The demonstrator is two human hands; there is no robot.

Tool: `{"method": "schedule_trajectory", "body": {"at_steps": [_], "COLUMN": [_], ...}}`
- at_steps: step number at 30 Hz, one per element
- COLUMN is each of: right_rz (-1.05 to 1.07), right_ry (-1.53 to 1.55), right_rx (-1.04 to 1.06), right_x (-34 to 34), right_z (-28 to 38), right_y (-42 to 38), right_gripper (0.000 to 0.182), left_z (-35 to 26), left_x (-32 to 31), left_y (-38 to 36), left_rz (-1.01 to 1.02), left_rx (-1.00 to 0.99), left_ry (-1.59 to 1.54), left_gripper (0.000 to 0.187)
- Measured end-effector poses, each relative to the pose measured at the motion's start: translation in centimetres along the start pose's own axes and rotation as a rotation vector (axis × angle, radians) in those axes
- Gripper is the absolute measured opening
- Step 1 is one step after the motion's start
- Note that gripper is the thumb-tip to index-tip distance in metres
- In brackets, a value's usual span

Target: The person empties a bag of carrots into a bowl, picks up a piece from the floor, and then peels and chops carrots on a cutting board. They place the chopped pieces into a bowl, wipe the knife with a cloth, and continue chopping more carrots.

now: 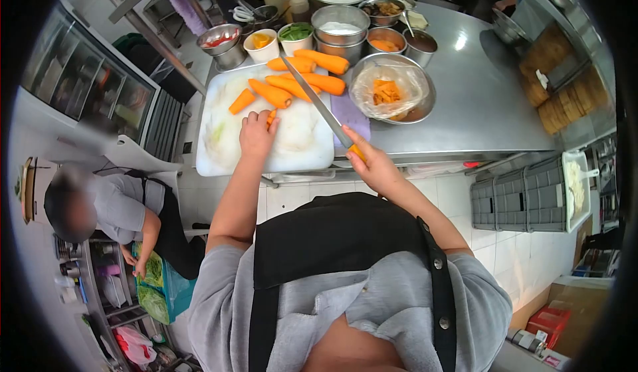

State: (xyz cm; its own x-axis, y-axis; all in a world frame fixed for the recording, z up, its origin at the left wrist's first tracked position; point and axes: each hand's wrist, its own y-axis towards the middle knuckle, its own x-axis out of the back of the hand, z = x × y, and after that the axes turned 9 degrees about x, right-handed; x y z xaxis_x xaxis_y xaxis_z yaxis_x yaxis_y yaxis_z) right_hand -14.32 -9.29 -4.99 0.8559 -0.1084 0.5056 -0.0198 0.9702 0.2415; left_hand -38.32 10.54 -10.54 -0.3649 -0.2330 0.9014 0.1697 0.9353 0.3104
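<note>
My left hand [258, 135] rests on the white cutting board [216, 129], its fingers closed on a small carrot piece [271, 118]. In my right hand [372, 164] is the yellow handle of a long knife [323, 109]; its blade points up and left across the board's right side. Several peeled carrots [271, 93] lie on the upper half of the board, some partly under the blade. A shorter cut carrot [242, 101] lies just beyond my left hand. Beneath the knife, at the board's right edge, is a purple cloth [349, 116].
A metal bowl [430, 96] holding a plastic bag of orange pieces [387, 92] stands right of the board. Metal bowls and cups [340, 23] line the counter's back. Grey crates [512, 199] stand at the right. A seated person [126, 206] handles greens at the left.
</note>
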Motion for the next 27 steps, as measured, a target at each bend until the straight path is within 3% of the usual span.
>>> {"method": "schedule_trajectory", "body": {"at_steps": [3, 6, 8, 11, 12, 15, 17, 21, 23, 24, 26, 27], "right_rz": [-0.038, -0.109, -0.157, -0.220, -0.255, -0.315, -0.319, -0.317, -0.300, -0.285, -0.226, -0.195], "right_ry": [0.018, 0.011, 0.097, 0.149, 0.119, 0.131, 0.163, 0.174, 0.154, 0.146, 0.146, 0.148], "right_rx": [0.028, 0.103, 0.052, 0.037, 0.076, 0.105, 0.087, 0.078, 0.066, 0.061, 0.050, 0.044], "right_x": [0.6, 1.8, 2.9, 4.3, 4.5, 5.0, 5.4, 5.5, 5.3, 5.2, 5.0, 4.9], "right_z": [-0.5, -0.2, 0.6, 1.2, 0.5, 0.6, 0.4, -0.8, -1.1, -1.3, -1.6, -1.6], "right_y": [-0.7, -1.4, -1.9, -2.5, -2.7, -3.2, -3.6, -4.1, -4.2, -4.2, -4.1, -4.0], "right_gripper": [0.056, 0.057, 0.057, 0.057, 0.057, 0.057, 0.057, 0.056, 0.056, 0.056, 0.056, 0.056], "left_z": [-1.0, -3.3, -7.3, -14.9, -17.1, -22.8, -24.2, -19.4, -12.9, -10.0, -5.5, -3.5], "left_x": [0.5, -0.1, 0.6, 1.3, 0.3, 1.7, 2.0, 0.4, -0.9, -0.7, 2.4, 1.8], "left_y": [0.1, 0.0, 0.3, 1.5, 2.2, 3.7, 3.5, 5.3, 7.2, 7.9, 7.5, 7.6], "left_rz": [0.098, -0.101, -0.116, -0.031, 0.127, 0.309, 0.098, -0.147, -0.135, -0.024, 0.155, 0.132], "left_rx": [0.121, -0.041, -0.217, -0.428, -0.332, -0.423, -0.381, -0.383, -0.293, -0.116, -0.056, -0.155], "left_ry": [-0.083, -0.423, -0.514, -0.705, -0.694, -0.677, -0.726, -0.625, -0.260, -0.080, 0.155, 0.184], "left_gripper": [0.032, 0.028, 0.027, 0.030, 0.032, 0.039, 0.037, 0.032, 0.030, 0.037, 0.041, 0.043]}}
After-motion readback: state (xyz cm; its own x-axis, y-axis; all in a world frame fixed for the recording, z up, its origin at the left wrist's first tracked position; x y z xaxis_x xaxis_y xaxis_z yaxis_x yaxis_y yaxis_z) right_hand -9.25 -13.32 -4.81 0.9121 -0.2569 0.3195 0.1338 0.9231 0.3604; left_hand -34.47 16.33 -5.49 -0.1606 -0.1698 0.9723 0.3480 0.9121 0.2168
